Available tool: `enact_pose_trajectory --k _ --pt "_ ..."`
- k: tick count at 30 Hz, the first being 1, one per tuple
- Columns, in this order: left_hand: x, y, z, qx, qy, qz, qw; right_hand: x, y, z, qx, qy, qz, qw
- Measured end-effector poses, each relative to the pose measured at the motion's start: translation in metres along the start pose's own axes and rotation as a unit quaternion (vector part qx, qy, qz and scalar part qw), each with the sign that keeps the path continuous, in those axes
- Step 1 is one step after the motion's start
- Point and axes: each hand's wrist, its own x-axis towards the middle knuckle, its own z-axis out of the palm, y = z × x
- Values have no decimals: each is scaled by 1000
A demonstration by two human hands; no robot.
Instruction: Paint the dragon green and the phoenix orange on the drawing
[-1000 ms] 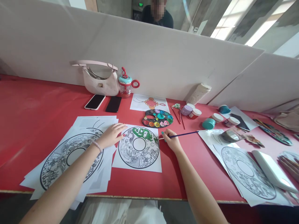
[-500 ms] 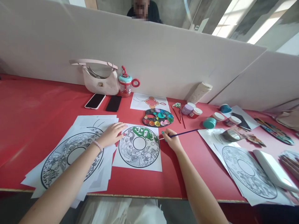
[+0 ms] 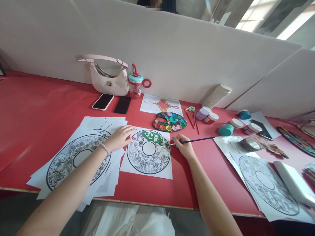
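On the table [image 3: 31,124], the drawing [image 3: 149,149] lies right of the paper stack [image 3: 81,156], before the palette [image 3: 170,126].

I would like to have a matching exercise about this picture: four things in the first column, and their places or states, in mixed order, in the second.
First column:
1. Right hand
2. Left hand
3. Palette
4. Handbag

Second column:
A. Black, dotted with many paint colours
B. Beside the lidded cup
C. Holding a paintbrush
D. At the left edge of the partly green drawing

Right pairs: 1-C, 2-D, 3-A, 4-B
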Motion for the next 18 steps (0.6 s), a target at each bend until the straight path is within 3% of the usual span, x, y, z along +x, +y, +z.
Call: enact_pose_trajectory --k 18 --pt "0 0 -1 -1 -10 2 1000 0 1 1 -1 -2 10 1000"
